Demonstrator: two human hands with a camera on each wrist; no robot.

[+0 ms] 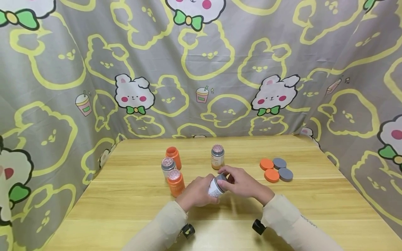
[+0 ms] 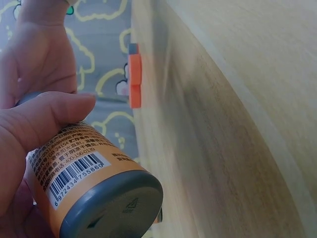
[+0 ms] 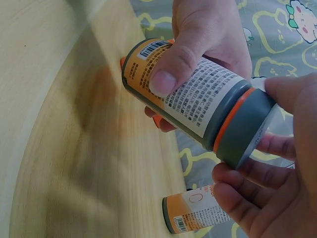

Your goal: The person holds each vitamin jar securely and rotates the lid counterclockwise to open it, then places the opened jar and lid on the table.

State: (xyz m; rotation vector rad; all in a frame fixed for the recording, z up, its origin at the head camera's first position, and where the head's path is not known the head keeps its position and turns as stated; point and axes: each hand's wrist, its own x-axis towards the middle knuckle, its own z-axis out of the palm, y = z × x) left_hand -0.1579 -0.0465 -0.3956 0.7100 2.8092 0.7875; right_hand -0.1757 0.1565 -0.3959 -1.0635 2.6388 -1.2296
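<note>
My left hand [image 1: 198,191] grips a grey pill bottle [image 3: 205,99] with an orange and white label, its thumb lying across the printed side. The bottle is tilted above the table, its grey base [image 2: 116,208] facing the left wrist camera. On its other end sits a grey cap [image 3: 246,130], with an orange ring showing at its lower edge. My right hand [image 1: 243,183] holds this cap between thumb and fingers. Just beyond the hands stands another grey bottle [image 1: 217,158], capless, with a printed seal over its mouth.
Left of the hands stand an orange bottle [image 1: 176,188] and a grey bottle [image 1: 166,169], both sealed on top. Behind them an orange bottle [image 1: 176,158] has an open mouth. Several loose orange caps [image 1: 271,175] and grey caps [image 1: 285,174] lie together at right. A patterned curtain [image 1: 176,115] surrounds the table.
</note>
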